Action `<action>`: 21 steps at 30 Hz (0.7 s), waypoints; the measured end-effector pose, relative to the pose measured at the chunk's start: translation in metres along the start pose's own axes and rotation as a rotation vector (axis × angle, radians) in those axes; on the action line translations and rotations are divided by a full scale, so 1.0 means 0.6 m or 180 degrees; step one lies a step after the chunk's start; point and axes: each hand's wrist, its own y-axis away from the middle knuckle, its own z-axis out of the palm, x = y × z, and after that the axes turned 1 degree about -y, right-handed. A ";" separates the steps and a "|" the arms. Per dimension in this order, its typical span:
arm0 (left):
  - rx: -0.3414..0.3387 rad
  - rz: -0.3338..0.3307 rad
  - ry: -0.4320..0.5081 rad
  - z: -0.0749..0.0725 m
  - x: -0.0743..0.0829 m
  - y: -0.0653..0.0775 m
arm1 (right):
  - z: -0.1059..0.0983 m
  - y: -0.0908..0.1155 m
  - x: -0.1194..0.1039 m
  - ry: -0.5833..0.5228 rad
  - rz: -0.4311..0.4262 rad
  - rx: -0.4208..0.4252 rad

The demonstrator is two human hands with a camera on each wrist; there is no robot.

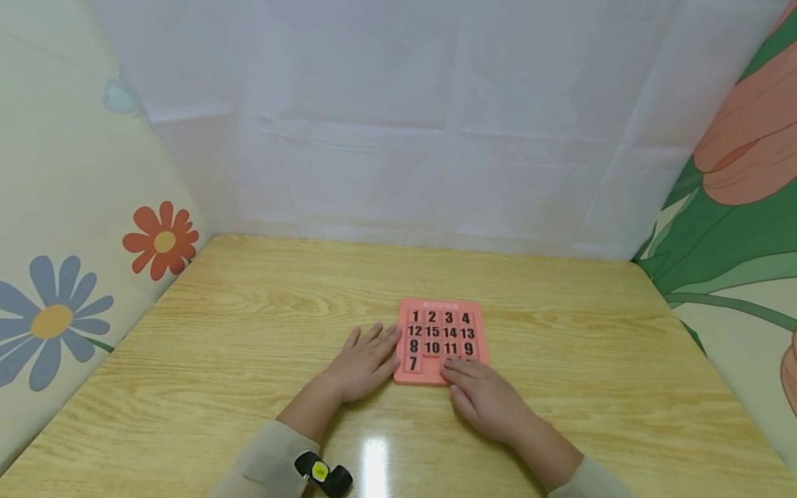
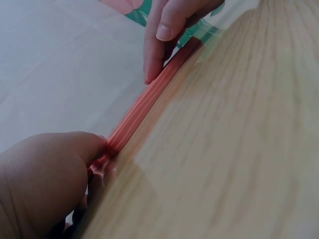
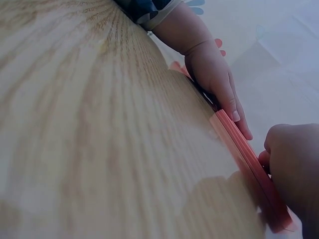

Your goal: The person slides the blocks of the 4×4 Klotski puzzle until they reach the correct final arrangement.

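A pink number slide puzzle [image 1: 428,378] lies flat on the table, its black-numbered tiles in rows. The top row reads 1, 2, 3, 4; beneath come 12, 15, 14, 13, then 8, 10, 11, 9. Right of the 7 tile [image 1: 413,364] in the bottom row is a gap. My left hand [image 1: 364,366] lies with fingers extended against the puzzle's left edge, steadying contact also visible in the left wrist view. Fingertips of my right hand [image 1: 488,404] rest on the lower-right tiles, covering their numbers. In the right wrist view, the puzzle's pink side [image 3: 244,149] shows between both hands.
The wood-grain table [image 1: 280,290] extends around the puzzle on all sides. A white cloth [image 1: 398,138] hangs behind it, with flower-patterned panels at left and right. A black strap with a yellow face [image 1: 320,472] sits at the left sleeve.
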 end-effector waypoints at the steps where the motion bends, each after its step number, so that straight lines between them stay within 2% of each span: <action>1: 0.0009 0.0002 0.0007 0.002 -0.001 0.000 | 0.000 0.000 0.000 0.0001 0.0001 0.0000; 21: -0.0049 -0.0039 0.0012 -0.005 0.005 0.003 | -0.002 0.002 0.002 0.0034 -0.0046 0.0175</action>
